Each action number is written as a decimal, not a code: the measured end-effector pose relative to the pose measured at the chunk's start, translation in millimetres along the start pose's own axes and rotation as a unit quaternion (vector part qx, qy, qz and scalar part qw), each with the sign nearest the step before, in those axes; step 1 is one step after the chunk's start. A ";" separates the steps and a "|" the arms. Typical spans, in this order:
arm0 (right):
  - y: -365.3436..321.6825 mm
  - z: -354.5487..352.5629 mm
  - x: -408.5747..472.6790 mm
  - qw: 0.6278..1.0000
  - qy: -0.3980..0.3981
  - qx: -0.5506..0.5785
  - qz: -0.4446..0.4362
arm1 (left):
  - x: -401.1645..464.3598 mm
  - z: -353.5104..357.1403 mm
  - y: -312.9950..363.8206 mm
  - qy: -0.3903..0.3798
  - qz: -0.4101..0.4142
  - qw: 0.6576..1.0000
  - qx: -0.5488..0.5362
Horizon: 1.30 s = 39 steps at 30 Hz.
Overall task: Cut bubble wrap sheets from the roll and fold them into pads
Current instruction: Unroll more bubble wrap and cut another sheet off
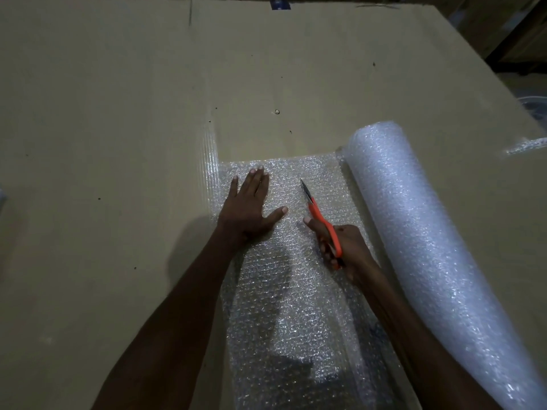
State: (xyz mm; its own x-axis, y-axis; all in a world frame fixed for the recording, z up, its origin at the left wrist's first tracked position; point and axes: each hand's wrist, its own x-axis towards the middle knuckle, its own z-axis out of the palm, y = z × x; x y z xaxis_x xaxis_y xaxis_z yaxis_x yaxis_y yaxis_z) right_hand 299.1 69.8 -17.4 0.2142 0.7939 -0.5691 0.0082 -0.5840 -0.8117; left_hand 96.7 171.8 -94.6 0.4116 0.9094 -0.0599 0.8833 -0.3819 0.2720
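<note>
While we look down from head height, here's what we've got:

Surface: a big flat sheet of cardboard (118, 113) covers pretty much the whole work area, with a few dark specks and a seam near the far edge.

Bubble wrap roll: the roll (420, 247) lies on its side on the cardboard, to the right of both hands, running from the middle of the view down to the lower right corner.

Unrolled sheet: a stretch of bubble wrap (290, 321) is pulled out leftward from the roll and lies flat on the cardboard, reaching from just past our fingertips down to the bottom edge. Its left edge curls up a little at the far corner.

Left hand: our left hand (251, 208) is flat, palm down, fingers straight and thumb spread, pressing on the far part of the sheet.

Right hand: our right hand (340, 247) is curled through the orange handles of the scissors (322, 223), gripping them.

Scissors: blades point away from us over the sheet, between the left hand and the roll. We can't tell whether the blades are parted or whether they've bitten into the wrap.

Lighting: dim, our arms cast shadows on the sheet.
</note>
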 end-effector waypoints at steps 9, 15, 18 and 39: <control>-4.4 0.3 7.6 1.000 -0.014 0.007 0.003 | -0.4 1.4 -0.2 -0.001 -0.001 1.000 0.005; -0.6 0.1 11.2 1.000 -0.013 0.001 0.001 | -3.0 0.4 -0.7 0.009 -0.005 1.000 0.005; -4.4 1.3 12.4 1.000 -0.013 0.009 0.004 | -2.3 -0.1 -0.6 0.003 -0.004 1.000 0.010; -13.5 10.9 24.0 1.000 -0.003 0.013 -0.001 | -5.2 2.8 -2.1 0.019 -0.003 1.000 0.011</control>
State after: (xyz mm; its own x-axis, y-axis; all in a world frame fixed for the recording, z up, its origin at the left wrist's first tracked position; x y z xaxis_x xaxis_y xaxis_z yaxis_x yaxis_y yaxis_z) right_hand 293.4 98.6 -21.5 0.2079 0.7962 -0.5681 -0.0158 -0.5780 -0.8159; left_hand 93.3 167.4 -97.5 0.3986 0.9168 -0.0247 0.8902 -0.3803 0.2510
